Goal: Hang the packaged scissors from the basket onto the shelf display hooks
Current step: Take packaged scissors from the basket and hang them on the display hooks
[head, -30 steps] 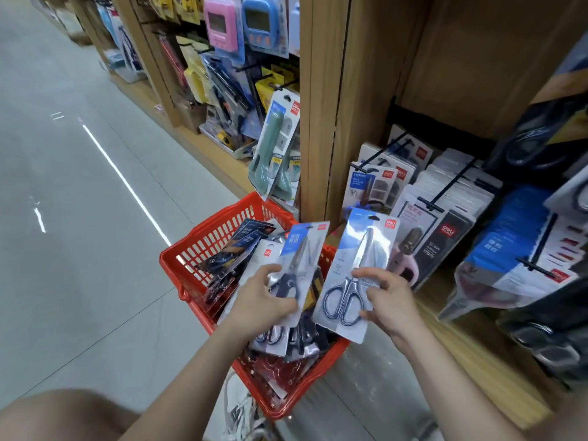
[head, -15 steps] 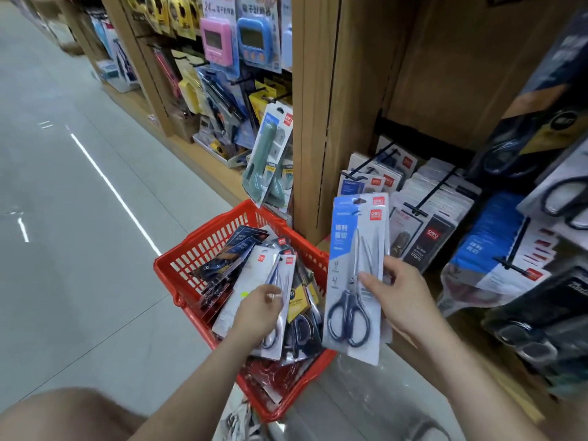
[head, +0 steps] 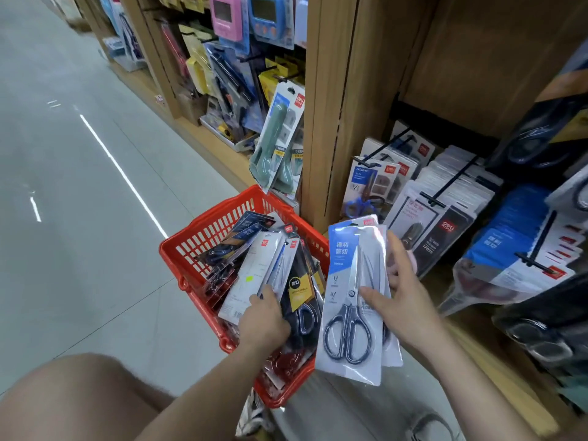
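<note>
Head view, right hand (head: 404, 300) fingers gripping scissors pack (head: 353, 300), left hand (head: 264, 323) fingers buried in basket (head: 197, 237), grip unclear

Grey tiled floor (head: 79, 218), light streak; wooden shelving upright (head: 343, 106).

— How's the light?
— Bright, even, from overhead; a ceiling strip reflects as a white streak on the glossy floor (head: 95, 192).
— Glare?
— Sheen on the blister pack of scissors (head: 353, 300). Shadows are soft.
— Sharpness?
— Centre crisp. Shelf posts (head: 331, 106) bow from wide-angle distortion; the right-edge packages (head: 541, 332) smear.
</note>
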`<state>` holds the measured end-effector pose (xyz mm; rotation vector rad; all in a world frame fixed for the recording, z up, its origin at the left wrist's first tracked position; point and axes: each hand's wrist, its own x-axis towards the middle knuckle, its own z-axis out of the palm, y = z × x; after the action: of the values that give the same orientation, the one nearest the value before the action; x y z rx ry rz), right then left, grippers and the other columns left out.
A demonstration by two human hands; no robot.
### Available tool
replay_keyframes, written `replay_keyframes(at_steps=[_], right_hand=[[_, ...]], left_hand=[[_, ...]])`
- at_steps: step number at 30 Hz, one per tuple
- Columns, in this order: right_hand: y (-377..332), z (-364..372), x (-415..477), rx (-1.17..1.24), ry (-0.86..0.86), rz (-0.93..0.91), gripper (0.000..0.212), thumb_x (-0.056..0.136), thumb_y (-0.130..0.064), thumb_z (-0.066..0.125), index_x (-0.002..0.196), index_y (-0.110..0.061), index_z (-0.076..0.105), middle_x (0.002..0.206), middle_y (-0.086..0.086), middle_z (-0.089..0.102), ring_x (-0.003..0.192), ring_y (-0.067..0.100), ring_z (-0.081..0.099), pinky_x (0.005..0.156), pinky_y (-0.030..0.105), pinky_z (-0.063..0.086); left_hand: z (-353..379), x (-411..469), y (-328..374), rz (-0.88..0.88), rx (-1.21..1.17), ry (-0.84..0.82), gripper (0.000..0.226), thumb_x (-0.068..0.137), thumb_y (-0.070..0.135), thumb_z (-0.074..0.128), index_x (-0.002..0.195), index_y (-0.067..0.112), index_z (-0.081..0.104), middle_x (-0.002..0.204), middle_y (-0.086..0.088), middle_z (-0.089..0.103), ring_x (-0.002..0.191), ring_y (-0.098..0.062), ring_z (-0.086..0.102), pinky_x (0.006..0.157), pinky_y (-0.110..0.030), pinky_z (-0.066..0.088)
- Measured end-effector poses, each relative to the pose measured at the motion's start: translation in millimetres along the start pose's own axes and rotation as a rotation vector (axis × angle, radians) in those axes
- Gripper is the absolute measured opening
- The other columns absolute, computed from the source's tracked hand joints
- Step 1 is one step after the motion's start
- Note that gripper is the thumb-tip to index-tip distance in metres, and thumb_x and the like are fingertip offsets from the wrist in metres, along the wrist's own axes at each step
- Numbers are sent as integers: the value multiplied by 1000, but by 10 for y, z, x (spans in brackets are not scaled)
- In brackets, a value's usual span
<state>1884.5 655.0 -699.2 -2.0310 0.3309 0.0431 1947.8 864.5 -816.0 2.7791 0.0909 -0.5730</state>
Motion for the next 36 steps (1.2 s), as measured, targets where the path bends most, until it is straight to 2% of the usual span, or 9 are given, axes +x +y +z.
replay_keyframes(at_steps=[4, 7, 11, 14, 19, 24, 28, 33, 36], right_hand=[[0, 22, 22, -63, 3, -23, 46, 94, -10, 60, 115, -51, 61, 119, -25, 61, 112, 3, 59, 90, 22, 48], [-117, 22, 1, 6, 65, -40, 34, 94, 3, 51, 91, -20, 76, 92, -29, 59, 92, -30, 49, 73, -4, 37], [-337, -32, -42, 318, 149, -42, 35, 93, 7, 50, 88, -16, 77, 83, -19, 65, 87, -24, 57, 79, -1, 42], [-513, -64, -107, 528, 103, -89, 24, 95, -15, 60, 85, -19, 82, 91, 1, 78, 102, 11, 70, 97, 32, 51], [-683, -205, -289, 431, 258, -202, 28, 86, -31, 74, 64, -14, 72, 66, -2, 73, 64, 7, 60, 65, 38, 52], [-732, -611, -445, 353, 354, -261, 41, 91, -22, 69, 50, -21, 63, 49, -17, 52, 53, -4, 41, 53, 18, 35], [-824, -1012, -673, 311, 366, -321, 45, 88, -35, 72, 67, 4, 64, 59, 15, 53, 65, 5, 43, 61, 27, 35], [-999, -1374, -1061, 366, 315, -368, 46, 86, -8, 64, 42, -20, 66, 45, -14, 58, 46, -9, 49, 51, 6, 37], [-891, -1554, -1179, 302, 411, -394, 34, 77, -26, 73, 50, -6, 63, 54, -8, 56, 54, 1, 47, 55, 18, 38]], left_hand=[[-368, -18, 116, -82, -469, -34, 33, 86, 24, 52, 118, 15, 53, 101, -9, 68, 86, -33, 68, 78, -46, 58], [-700, -180, 323, 32, -649, 43, 37, 86, 6, 46, 121, 16, 53, 90, -8, 62, 76, -29, 64, 69, -50, 58], [-1127, -642, 548, 413, -158, 302, 70, 89, 11, 52, 151, 28, 24, 113, -8, 45, 101, -27, 48, 79, -37, 45], [-1233, -994, 651, 409, 273, 456, 81, 90, 22, 52, 154, 29, 4, 120, -8, 38, 114, -30, 42, 83, -41, 44], [-1280, -1360, 667, 522, 340, 533, 90, 57, 19, 65, 145, 22, 45, 89, -12, 49, 80, -31, 47, 58, -41, 39], [-1543, -1716, 795, 698, 114, 193, 101, 72, 55, 57, 131, 66, -24, 124, 16, 15, 122, -6, 21, 98, -33, 35], [-1938, -1829, 1032, 901, -312, 285, 82, 73, 50, 69, 141, 54, 23, 132, 33, 20, 127, 17, 17, 101, 1, 17], [-2171, -1844, 1719, 923, -927, 97, 38, 86, 15, 74, 111, 41, 61, 97, 18, 72, 87, 1, 66, 81, -17, 50], [-2103, -1958, 2055, 943, -1029, -19, 17, 90, 3, 66, 92, 20, 72, 86, 8, 78, 77, -3, 68, 74, -21, 54]])
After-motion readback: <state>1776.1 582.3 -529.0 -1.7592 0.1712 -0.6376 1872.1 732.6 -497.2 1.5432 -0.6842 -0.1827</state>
